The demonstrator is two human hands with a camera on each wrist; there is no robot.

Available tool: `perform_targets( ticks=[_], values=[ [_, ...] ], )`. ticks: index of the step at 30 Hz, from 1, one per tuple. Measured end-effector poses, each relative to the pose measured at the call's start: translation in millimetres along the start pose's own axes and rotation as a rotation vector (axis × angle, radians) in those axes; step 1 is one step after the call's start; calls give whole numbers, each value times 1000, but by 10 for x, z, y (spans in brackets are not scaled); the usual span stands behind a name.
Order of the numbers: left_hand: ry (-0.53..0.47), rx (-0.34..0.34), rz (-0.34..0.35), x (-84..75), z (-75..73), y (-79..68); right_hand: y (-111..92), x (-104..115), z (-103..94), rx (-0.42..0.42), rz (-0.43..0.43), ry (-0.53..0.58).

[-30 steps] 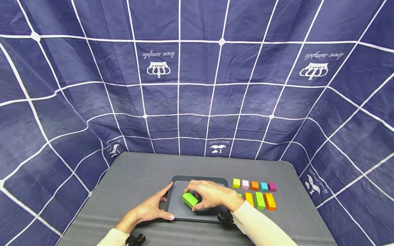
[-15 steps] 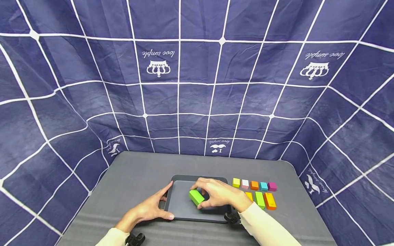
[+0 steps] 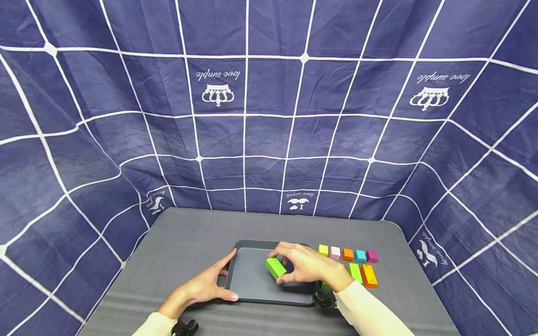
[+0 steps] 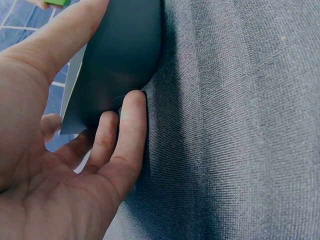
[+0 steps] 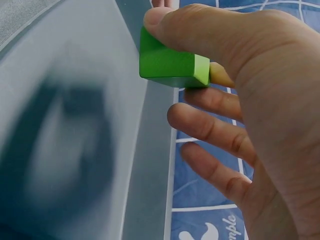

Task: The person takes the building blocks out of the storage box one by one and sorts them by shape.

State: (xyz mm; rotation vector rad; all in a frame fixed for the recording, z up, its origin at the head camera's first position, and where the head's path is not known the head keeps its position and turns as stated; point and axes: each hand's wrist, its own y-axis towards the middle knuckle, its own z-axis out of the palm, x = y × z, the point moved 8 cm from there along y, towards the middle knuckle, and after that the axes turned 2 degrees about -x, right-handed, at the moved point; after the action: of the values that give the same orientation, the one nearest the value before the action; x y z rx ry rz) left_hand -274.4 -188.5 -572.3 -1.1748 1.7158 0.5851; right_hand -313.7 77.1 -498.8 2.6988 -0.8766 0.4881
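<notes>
My right hand [image 3: 308, 264] pinches a bright green block [image 3: 275, 268] between thumb and fingertips, above the right half of a shallow dark grey tray [image 3: 250, 282]. In the right wrist view the green block [image 5: 170, 65] is clear of the tray floor [image 5: 100, 30], a dark shadow falling below it. The other fingers are spread under the thumb. My left hand [image 3: 203, 282] holds the tray's left end, thumb at the near corner. Seen from the left wrist, bent fingers [image 4: 132, 120] touch the outer tray wall [image 4: 125, 45] low down, close to the cloth.
Right of the tray, a back row holds small cubes: yellow [image 3: 323, 250], pink [image 3: 335, 253], orange [image 3: 347, 254], blue [image 3: 360, 255] and purple [image 3: 371, 256]. Longer blocks, light green [image 3: 355, 271] and orange [image 3: 369, 276] among them, lie in front, partly behind my right wrist. A blue gridded curtain [image 3: 269, 135] surrounds the table.
My right hand has moved to the right over the tray with the green block in its grip. The left hand and the tray have stayed in place.
</notes>
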Motion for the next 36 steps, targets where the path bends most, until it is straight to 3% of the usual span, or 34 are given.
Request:
perform_targets(
  ticks=[12, 26, 36],
  values=[
    [8, -5, -2, -4, -3, 30, -225, -164, -95, -49, 32, 31],
    [21, -8, -13, 3, 29, 3, -629, -399, -215, -103, 143, 23],
    [32, -15, -8, 2, -7, -12, -782, -450, -309, -170, 114, 31]
  ],
)
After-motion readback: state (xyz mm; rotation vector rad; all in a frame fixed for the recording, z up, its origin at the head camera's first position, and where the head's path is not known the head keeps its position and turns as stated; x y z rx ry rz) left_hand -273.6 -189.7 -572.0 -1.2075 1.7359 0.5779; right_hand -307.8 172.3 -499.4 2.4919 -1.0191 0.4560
